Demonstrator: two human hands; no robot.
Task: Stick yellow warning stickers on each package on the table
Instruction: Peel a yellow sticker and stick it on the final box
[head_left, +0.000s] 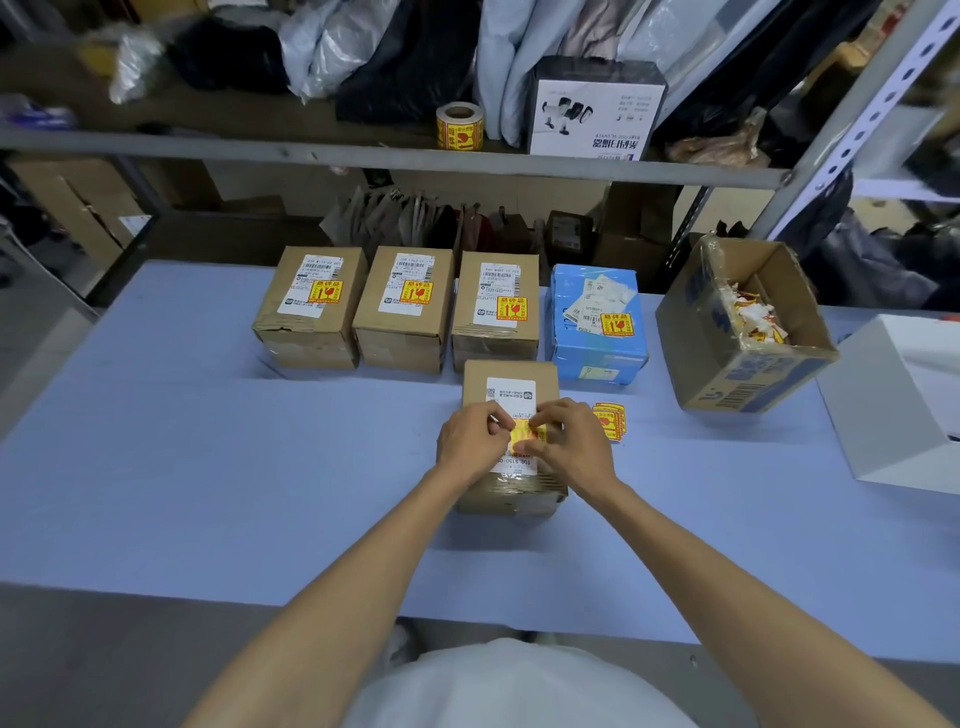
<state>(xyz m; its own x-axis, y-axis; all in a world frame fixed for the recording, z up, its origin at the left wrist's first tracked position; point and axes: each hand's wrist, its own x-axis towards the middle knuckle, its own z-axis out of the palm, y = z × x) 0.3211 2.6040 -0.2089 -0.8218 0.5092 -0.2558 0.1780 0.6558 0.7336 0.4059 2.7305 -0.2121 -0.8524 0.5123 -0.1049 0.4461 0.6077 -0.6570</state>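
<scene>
Head view | brown package (506, 376) on blue table (208, 467), centre front | yellow sticker (525, 435) over its white label (511, 397), pinched by left hand (470, 441) and right hand (574, 444) (fingers curled at its edges) | four stickered packages (405, 332) in row behind | spare stickers (610, 420) just right.

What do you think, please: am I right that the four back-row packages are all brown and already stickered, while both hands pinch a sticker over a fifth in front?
Not quite: the head view shows three brown packages and, at the row's right end, a blue package. All four are stickered, and the left hand and right hand pinch a yellow sticker over the front package.
</scene>
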